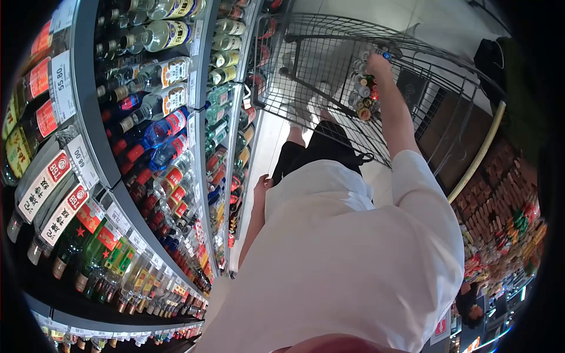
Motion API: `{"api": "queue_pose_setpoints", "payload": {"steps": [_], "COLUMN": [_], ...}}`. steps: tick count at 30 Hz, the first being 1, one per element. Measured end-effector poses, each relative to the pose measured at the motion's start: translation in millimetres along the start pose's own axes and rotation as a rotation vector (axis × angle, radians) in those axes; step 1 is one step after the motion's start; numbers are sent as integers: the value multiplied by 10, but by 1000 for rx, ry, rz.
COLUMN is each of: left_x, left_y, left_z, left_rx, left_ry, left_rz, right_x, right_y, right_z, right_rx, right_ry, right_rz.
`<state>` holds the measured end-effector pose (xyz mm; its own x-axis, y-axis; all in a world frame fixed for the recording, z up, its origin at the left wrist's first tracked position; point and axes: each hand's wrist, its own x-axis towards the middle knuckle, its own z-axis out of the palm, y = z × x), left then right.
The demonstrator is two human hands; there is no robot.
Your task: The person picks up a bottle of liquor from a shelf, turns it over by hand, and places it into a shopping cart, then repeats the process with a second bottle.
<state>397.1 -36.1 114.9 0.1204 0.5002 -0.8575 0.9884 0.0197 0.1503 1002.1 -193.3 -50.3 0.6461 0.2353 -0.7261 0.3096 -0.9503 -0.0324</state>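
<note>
My right hand reaches into a wire shopping cart. Its fingers seem closed around a bottle with a blue top, though the grip is partly hidden. Close under this hand stands a cluster of bottles or cans with white, gold and dark round tops, inside the cart. My left hand hangs beside my thigh against the black shorts. It looks loosely open and small in view, with nothing visible in it.
Tall shelves packed with liquor bottles run along my left, with price tags on their edges. Right of the cart are a pale curved bar, a brown panel and a display of packaged goods. Another person shows at lower right.
</note>
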Motion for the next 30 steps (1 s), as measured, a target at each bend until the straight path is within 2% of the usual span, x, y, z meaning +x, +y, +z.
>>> {"api": "queue_pose_setpoints", "payload": {"steps": [3, 5, 7, 14, 15, 16, 17, 19, 20, 21, 22, 23, 25, 27, 30], "left_x": [177, 255, 165, 466, 606, 1403, 1527, 1604, 2000, 2295, 1914, 1661, 1313, 1057, 1157], "left_y": [-144, -149, 108, 214, 80, -610, -616, -540, -662, -594, -439, 304, 983, 1425, 1765], "left_z": [32, 35, -58, -113, -76, 176, 187, 102, 205, 366, 85, -178, -481, -636, -604], "left_rx": [1, -12, 2, -20, -27, -175, -439, -269, -76, 111, 112, 303, 274, 352, 492], "left_ry": [-6, -13, -21, -41, -43, -174, -240, -155, -69, 26, -5, 129, 209, 346, 417], "left_rz": [40, 82, 61, 207, 254, 291, 243, 377, 445, 514, 559, 631, 714, 901, 1069], "right_x": [-28, -276, -302, -1236, -1383, -1554, -1768, -2069, -2293, -2487, -2711, -2838, -3155, -3470, -3801], "right_y": [87, 92, 210, 356, 385, 343, 322, 377, 341, 326, 287, 294, 255, 255, 287], "right_z": [36, -61, 107, 377, 479, 522, 522, 645, 706, 793, 819, 940, 1133, 1171, 1080], "right_rx": [83, 262, 257, 320, 313, 331, 318, 271, 233, 208, 272, 272, 204, 202, 76], "right_ry": [49, 94, 153, 411, 469, 475, 450, 409, 429, 453, 440, 465, 526, 360, 337], "right_rz": [13, 41, 32, 3, -18, 38, 83, 97, 135, 151, 160, 147, 151, 186, 187]}}
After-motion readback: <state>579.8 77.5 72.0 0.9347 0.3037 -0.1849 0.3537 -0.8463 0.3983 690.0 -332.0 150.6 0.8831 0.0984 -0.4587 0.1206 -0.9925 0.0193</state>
